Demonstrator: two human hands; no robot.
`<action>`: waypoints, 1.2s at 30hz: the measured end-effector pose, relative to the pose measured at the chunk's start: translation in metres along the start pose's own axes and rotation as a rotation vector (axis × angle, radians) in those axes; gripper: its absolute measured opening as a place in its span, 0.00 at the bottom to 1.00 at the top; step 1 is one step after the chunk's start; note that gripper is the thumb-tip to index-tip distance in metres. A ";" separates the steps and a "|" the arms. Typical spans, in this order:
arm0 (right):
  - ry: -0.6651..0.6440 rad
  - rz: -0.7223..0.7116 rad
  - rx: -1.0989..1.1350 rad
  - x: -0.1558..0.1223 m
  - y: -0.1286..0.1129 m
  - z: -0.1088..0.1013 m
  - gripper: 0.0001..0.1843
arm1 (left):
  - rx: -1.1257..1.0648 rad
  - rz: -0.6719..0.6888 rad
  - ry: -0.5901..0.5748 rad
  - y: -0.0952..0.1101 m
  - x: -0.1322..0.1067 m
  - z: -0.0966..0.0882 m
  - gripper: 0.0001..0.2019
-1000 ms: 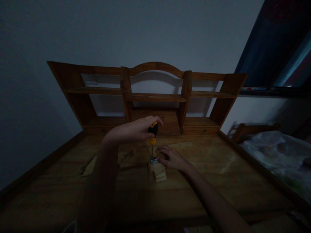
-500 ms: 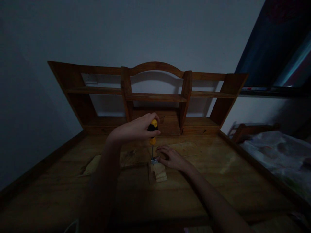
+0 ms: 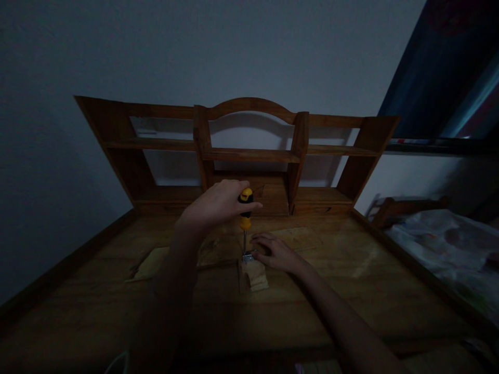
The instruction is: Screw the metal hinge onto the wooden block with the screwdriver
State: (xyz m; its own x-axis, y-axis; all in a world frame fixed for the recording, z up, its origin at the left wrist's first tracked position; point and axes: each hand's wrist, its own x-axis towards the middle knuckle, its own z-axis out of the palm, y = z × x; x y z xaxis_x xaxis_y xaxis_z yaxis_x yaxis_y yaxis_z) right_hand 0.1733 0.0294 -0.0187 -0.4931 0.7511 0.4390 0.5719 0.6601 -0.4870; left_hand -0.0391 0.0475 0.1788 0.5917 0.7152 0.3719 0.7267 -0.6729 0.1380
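Note:
A yellow-and-black screwdriver (image 3: 245, 223) stands upright, its metal tip down on a small silver metal plate, perhaps a hinge (image 3: 248, 257). My left hand (image 3: 218, 203) is closed around the top of the handle, thumb stretched across its near side; the other fingers are partly hidden. Under the plate lies a pale piece of wood (image 3: 255, 276) with a broken-looking surface. My right hand (image 3: 275, 253) rests low beside it, fingers curved, thumb tip against the plate's right edge, steadying it. Any screw under the tip is too small to make out.
The wooden desk top (image 3: 304, 306) bears worn, peeled patches, one pale patch (image 3: 150, 263) at left. Behind rises a wooden shelf unit (image 3: 249, 156) against the wall. A bed with a pale cover (image 3: 440, 249) stands right of the desk. The light is dim.
My left hand has turned slightly to the left on the screwdriver handle, its thumb now stretched further out. The screwdriver stays upright on the plate. My right hand keeps its place.

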 end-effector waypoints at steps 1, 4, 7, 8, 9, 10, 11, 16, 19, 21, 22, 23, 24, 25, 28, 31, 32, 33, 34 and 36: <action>-0.004 0.001 0.001 0.000 0.000 0.000 0.19 | 0.002 -0.020 0.008 0.000 0.001 0.002 0.21; 0.000 0.004 -0.002 -0.001 0.001 0.000 0.20 | -0.019 -0.029 0.003 0.000 0.002 0.003 0.21; 0.006 0.004 -0.010 -0.001 0.002 0.001 0.20 | -0.106 0.088 -0.051 0.000 -0.002 -0.002 0.18; 0.006 0.007 -0.015 -0.001 0.002 0.001 0.20 | -0.144 0.135 -0.080 0.000 -0.004 -0.005 0.17; 0.004 0.009 -0.021 0.000 0.002 0.001 0.20 | -0.179 0.175 -0.110 0.000 -0.005 -0.007 0.17; 0.001 0.012 -0.026 0.000 0.001 0.001 0.20 | -0.204 0.203 -0.135 0.000 -0.007 -0.010 0.18; -0.005 0.013 -0.029 0.000 0.001 0.000 0.20 | -0.218 0.219 -0.153 -0.001 -0.008 -0.012 0.19; -0.017 0.013 -0.028 0.001 -0.001 -0.001 0.20 | -0.198 0.219 -0.137 -0.005 -0.007 -0.013 0.17; -0.013 0.007 -0.023 0.001 -0.001 -0.001 0.20 | -0.133 0.147 -0.052 -0.006 -0.002 -0.008 0.18; -0.013 0.011 -0.017 0.000 0.000 0.000 0.20 | -0.082 0.067 -0.014 -0.007 0.000 -0.004 0.21; -0.012 0.015 -0.015 0.000 0.000 0.001 0.20 | -0.063 0.027 0.000 -0.008 0.001 -0.002 0.23; -0.012 0.020 -0.014 0.000 0.001 0.001 0.20 | -0.051 -0.008 0.011 -0.008 0.002 0.000 0.25; -0.014 0.024 -0.014 0.000 0.001 0.001 0.21 | -0.043 -0.033 0.019 -0.009 0.002 0.002 0.26; -0.016 0.027 -0.013 0.000 0.001 0.001 0.21 | -0.040 -0.045 0.025 -0.010 0.003 0.003 0.27; -0.016 0.024 -0.011 0.000 0.001 0.000 0.21 | -0.093 0.015 0.023 -0.010 0.004 0.005 0.26; -0.013 0.002 -0.007 0.000 0.001 0.000 0.20 | -0.210 0.136 0.002 -0.009 0.005 0.003 0.23; -0.008 -0.004 -0.007 0.000 0.001 0.000 0.19 | -0.235 0.176 -0.018 -0.008 0.004 0.002 0.22; -0.002 -0.007 -0.006 0.000 0.001 0.001 0.19 | -0.249 0.210 -0.047 -0.008 0.003 0.001 0.21; 0.004 -0.008 -0.007 0.000 0.002 0.001 0.19 | -0.253 0.236 -0.082 -0.009 0.002 -0.001 0.20; 0.012 -0.007 -0.009 0.000 0.002 0.002 0.19 | -0.249 0.258 -0.149 -0.011 -0.001 -0.004 0.20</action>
State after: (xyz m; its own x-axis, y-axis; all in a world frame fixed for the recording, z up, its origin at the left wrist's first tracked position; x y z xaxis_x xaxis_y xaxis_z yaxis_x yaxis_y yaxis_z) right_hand 0.1732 0.0314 -0.0213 -0.4892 0.7465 0.4510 0.5748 0.6648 -0.4771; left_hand -0.0492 0.0536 0.1806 0.8018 0.5234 0.2883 0.4511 -0.8466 0.2825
